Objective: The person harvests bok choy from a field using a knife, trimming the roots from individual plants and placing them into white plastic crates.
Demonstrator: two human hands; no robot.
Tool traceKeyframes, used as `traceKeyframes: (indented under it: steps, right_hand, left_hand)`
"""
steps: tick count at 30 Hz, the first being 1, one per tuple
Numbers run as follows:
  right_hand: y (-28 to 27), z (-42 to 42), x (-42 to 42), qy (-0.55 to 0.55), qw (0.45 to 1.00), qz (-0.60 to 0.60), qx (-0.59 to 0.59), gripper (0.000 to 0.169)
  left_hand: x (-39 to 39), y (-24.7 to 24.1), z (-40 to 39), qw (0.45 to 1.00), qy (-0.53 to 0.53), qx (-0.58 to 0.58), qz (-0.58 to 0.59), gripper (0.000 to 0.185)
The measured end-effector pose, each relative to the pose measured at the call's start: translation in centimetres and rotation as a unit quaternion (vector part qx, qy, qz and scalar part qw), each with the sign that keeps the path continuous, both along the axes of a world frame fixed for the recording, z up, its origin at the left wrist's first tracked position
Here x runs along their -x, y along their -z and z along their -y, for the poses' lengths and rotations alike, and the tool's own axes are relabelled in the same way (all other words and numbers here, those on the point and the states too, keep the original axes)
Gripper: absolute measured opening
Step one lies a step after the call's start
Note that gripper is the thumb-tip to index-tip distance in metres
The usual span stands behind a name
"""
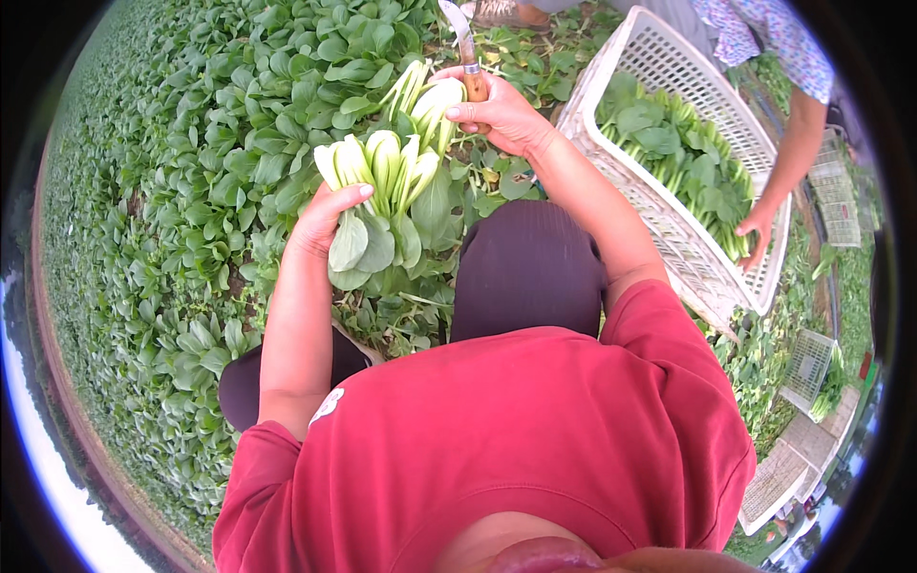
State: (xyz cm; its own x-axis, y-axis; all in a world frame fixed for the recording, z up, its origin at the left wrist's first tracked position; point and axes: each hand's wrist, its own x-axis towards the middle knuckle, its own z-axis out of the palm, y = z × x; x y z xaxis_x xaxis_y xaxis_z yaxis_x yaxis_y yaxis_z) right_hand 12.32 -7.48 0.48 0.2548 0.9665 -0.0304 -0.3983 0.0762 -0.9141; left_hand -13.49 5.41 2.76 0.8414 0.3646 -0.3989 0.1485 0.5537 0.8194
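Observation:
My left hand (331, 211) is closed around a bunch of leafy greens with pale, thick stems, like bok choy (383, 161); the cut bases point up and away, the leaves hang toward me. Just beyond it to the right, my right hand (494, 111) grips the wooden handle of a knife (469, 54) with a curved blade that points away from me. Between the thumb and fingers of that same hand is another head of the greens (438, 100), close beside the bunch. The fingers under the left bunch are mostly hidden.
Dense rows of growing greens (215, 143) spread across the left. At the right stands a white plastic crate (584, 118) holding cut greens (688, 157); another person's hand (759, 233) reaches into it. More crates (809, 365) lie farther right. Loose leaves cover the ground near my knees.

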Motion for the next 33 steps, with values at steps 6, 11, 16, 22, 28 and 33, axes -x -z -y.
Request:
traceKeyframes:
  steps: [6, 11, 16, 22, 28, 33]
  right_hand:
    - [-7.7, 1.8, 2.3, -0.127, 0.985, 0.053, -0.106, 0.051]
    - [-12.7, 2.1, 5.3, -0.194, 0.978, 0.050, -0.062, 0.045]
    - [-16.6, 3.6, 8.7, -0.040, 0.964, 0.263, 0.021, 0.046]
    - [-20.0, 4.1, 7.9, 0.033, 0.908, 0.415, 0.043, 0.041]
    - [-19.6, 3.2, 8.2, 0.001, 0.917, 0.398, 0.025, 0.027]
    - [-18.6, 2.0, 11.4, -0.017, 0.930, 0.360, 0.070, 0.040]
  left_hand:
    - [3.4, -4.2, 3.3, 0.997, 0.014, 0.044, 0.061, 0.073]
    - [6.6, -5.6, 4.6, 0.988, 0.031, 0.064, 0.137, 0.071]
    - [9.3, -3.2, 3.4, 0.994, -0.002, 0.003, 0.109, 0.066]
    - [12.2, -0.9, 1.6, 0.980, 0.126, -0.156, 0.013, 0.057]
    - [10.9, -2.7, 2.5, 0.986, -0.057, -0.100, 0.124, 0.054]
    - [7.6, -4.4, 4.3, 0.941, -0.241, -0.068, 0.229, 0.044]
